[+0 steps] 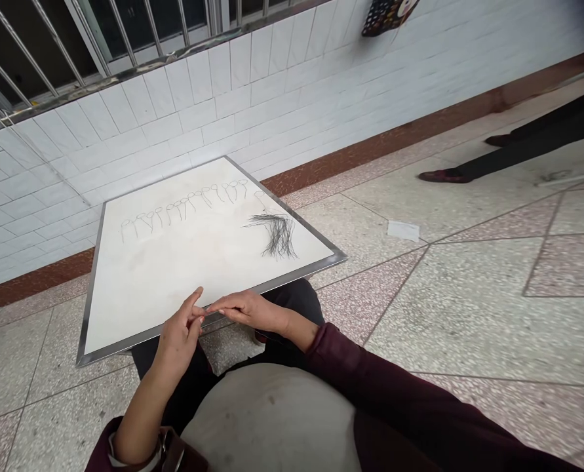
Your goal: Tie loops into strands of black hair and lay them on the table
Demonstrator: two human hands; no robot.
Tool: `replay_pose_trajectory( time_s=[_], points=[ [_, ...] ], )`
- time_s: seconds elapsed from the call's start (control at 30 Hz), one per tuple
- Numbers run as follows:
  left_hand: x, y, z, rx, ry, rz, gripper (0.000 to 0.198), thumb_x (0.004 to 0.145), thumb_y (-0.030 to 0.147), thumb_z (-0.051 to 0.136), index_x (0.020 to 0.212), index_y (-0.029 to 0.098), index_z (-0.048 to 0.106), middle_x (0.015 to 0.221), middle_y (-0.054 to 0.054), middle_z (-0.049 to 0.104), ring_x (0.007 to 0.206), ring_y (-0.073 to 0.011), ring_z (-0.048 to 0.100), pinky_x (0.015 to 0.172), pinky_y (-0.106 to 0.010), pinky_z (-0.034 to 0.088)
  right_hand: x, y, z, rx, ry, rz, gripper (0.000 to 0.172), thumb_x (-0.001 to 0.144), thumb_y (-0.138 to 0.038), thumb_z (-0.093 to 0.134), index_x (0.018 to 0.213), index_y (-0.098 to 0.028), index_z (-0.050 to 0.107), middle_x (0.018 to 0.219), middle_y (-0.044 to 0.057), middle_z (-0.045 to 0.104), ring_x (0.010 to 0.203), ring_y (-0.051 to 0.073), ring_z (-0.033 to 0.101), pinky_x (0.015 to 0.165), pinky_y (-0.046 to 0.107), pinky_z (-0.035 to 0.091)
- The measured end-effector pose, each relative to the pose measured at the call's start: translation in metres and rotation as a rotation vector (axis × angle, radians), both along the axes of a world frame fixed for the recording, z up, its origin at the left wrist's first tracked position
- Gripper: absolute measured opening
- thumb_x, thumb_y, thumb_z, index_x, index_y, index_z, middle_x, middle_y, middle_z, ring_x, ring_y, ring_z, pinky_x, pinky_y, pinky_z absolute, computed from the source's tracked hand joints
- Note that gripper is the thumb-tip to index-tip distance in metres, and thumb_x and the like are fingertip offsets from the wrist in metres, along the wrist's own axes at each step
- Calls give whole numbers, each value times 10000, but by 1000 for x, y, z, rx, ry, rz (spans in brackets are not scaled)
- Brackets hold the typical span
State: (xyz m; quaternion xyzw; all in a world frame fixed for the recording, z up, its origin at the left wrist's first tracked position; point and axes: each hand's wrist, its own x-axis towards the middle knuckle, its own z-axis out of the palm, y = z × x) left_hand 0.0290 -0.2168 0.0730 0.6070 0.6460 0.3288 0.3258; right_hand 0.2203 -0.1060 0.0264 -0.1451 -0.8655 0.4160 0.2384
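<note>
The two hands are brought together at the near rim of the white board (164, 278), a little left of the frame's centre. By the left hand (177, 334) the index finger is pointed toward the top of the frame, while its thumb and the other fingertips are drawn close together. By the right hand (253, 311) the fingers are held nearly straight and side by side, aimed left, with their tips set against or just beside those of the left. Whether a thin strand is held between them cannot be told.

The pile of black strands (280, 237) is laid on the right part of the board, up and to the right of the meeting fingertips and well apart from them. The right hand is placed nearer to it. Its lower bunch is fanned down the frame, roughly toward the right wrist; its upper bunch is stretched sideways. The row of looped strands (177, 211) is spread across the board's far half, slanted upward to the right, beyond both hands.
</note>
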Motion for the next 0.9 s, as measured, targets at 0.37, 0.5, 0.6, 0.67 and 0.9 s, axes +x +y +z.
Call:
replay_pose_trajectory(
  time_s=[0.37,0.5,0.6,0.67,0.9],
  points=[
    [-5,-11,-2,333,432,-258,503,955,130,337,1433,280,386,1097,-43,696,969,-144,666,837,-291,549,8,4,6,79,5,123,303,960,-260,461,1168,-205,675,1134,64,705,1019,146,666,883,234,481],
    [-7,-12,-2,404,459,-257,530,955,112,338,1457,282,338,1076,-43,695,940,-133,667,818,-276,553,11,6,9,89,30,112,318,974,-293,442,1178,-210,672,1122,64,708,993,139,672,862,221,487],
    [-7,-13,-3,451,493,-221,533,950,101,325,1454,272,347,1030,-44,698,923,-140,664,799,-275,550,14,7,13,93,43,99,324,980,-308,434,1182,-218,672,1115,64,710,972,137,674,835,209,487],
    [-8,-14,-4,445,510,-173,523,946,107,333,1442,268,372,991,-38,700,899,-141,664,787,-271,546,15,6,15,90,51,90,325,981,-304,433,1179,-216,674,1100,65,714,949,134,676,813,201,485],
    [-35,-16,9,311,524,132,494,930,160,363,1399,291,446,954,-2,687,799,-128,658,763,-266,526,18,12,17,-14,32,-50,315,950,-267,446,1125,-189,695,945,47,723,730,117,632,670,199,459]
  ],
)
